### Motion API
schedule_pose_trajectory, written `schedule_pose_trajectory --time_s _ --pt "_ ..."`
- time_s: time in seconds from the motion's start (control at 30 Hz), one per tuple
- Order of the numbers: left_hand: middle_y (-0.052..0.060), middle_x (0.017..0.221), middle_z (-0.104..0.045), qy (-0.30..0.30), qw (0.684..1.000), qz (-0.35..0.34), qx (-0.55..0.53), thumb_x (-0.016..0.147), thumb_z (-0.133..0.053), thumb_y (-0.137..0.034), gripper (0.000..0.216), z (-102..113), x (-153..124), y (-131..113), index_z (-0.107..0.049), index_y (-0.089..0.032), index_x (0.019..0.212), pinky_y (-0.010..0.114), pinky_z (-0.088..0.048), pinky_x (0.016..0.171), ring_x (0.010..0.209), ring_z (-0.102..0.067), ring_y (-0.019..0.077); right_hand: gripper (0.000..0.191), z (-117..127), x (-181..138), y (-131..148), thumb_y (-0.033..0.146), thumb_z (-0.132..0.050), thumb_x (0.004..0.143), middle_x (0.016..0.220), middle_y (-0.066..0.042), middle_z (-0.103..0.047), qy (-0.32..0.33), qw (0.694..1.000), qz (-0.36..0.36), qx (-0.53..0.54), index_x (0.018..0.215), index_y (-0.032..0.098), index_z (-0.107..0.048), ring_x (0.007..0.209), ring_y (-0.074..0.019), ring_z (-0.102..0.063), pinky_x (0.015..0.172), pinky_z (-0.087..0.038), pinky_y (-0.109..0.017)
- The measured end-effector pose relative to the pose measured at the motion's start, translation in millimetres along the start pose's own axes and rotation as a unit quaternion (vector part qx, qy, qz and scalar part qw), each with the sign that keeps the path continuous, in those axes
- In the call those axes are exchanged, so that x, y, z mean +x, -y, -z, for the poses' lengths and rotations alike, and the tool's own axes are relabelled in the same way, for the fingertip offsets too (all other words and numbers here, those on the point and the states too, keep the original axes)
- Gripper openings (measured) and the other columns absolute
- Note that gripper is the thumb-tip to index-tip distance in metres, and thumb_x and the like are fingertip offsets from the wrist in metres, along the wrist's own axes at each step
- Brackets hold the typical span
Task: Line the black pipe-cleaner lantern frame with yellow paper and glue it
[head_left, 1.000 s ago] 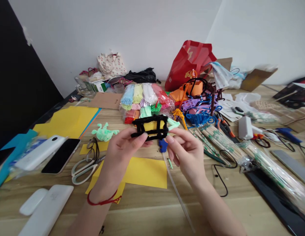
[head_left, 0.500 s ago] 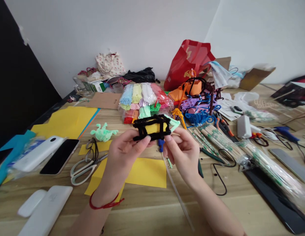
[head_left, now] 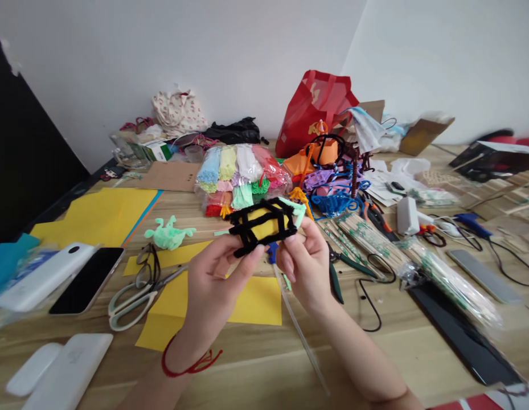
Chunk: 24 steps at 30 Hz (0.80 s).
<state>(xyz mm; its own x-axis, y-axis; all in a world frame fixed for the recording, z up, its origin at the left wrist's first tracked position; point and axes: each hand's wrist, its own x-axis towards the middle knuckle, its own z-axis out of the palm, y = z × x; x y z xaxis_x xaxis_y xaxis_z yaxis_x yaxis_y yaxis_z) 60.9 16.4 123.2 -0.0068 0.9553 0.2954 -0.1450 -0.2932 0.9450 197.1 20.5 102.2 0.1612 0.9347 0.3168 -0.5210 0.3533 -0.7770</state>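
Observation:
A small lantern-like frame (head_left: 264, 223) of fuzzy black pipe cleaners, with yellow inside and mint-green pipe cleaner at its right end, is held up above the table. My left hand (head_left: 224, 270) pinches its left lower edge between thumb and fingers. At the right end, my right hand (head_left: 304, 262) grips the frame near the green part, thumb in front. Beneath the hands lie pieces of yellow paper (head_left: 258, 302). A mint-green pipe-cleaner figure (head_left: 169, 232) and white-handled scissors (head_left: 131, 307) rest to the left.
Behind the hands are a bag of coloured pipe cleaners (head_left: 245, 173), finished coloured pieces (head_left: 328, 182) and a red bag (head_left: 315, 114). Pliers (head_left: 353, 265), bundled sticks (head_left: 370, 245) and a blue glue gun (head_left: 473, 223) lie right. Left are a black phone (head_left: 87, 280) and white devices (head_left: 72, 370).
The black frame has tilted, showing more of its bars and a green tip at its left. Both hands still hold it. The view has shifted, so the table things appear further left.

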Motion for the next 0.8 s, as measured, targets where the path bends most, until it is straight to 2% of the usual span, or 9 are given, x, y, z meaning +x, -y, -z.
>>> schedule_pose_trajectory --time_s 0.37,0.57,0.8 --pt "-0.002 0.085 -0.080 0.011 0.998 -0.028 -0.053 0.083 -0.079 -0.024 0.003 -4.7 -1.9 4.5 -0.077 -0.024 0.085 0.013 -0.058 0.079 0.081 -0.075 0.0103 0.016 0.8 -1.3 6.1 0.027 -0.075 0.087 0.042 0.014 -0.051 -0.008 0.999 0.019 -0.028 0.088 0.023 -0.060 0.028 -0.0021 -0.033 0.032 -0.026 -0.011" --pt "-0.002 0.092 -0.081 0.016 0.995 -0.017 -0.092 0.084 -0.079 -0.025 0.006 -6.8 -4.2 8.1 -0.079 -0.026 0.090 0.016 -0.060 0.084 0.088 -0.077 0.0124 0.017 -0.2 -0.9 8.5 0.024 -0.076 0.085 0.045 0.013 -0.053 -0.008 0.999 0.041 -0.028 0.085 0.023 -0.060 0.028 -0.0023 -0.037 0.032 -0.029 -0.011" --pt "-0.001 0.090 -0.081 0.016 0.991 -0.003 -0.132 0.086 -0.077 -0.026 0.003 -5.2 -1.9 10.0 -0.077 -0.025 0.089 0.023 -0.064 0.084 0.086 -0.078 0.0155 0.008 8.8 2.4 12.4 0.028 -0.069 0.092 0.048 0.010 -0.057 0.067 0.997 0.013 -0.023 0.092 0.022 -0.064 0.031 -0.0029 -0.039 0.033 -0.031 -0.013"
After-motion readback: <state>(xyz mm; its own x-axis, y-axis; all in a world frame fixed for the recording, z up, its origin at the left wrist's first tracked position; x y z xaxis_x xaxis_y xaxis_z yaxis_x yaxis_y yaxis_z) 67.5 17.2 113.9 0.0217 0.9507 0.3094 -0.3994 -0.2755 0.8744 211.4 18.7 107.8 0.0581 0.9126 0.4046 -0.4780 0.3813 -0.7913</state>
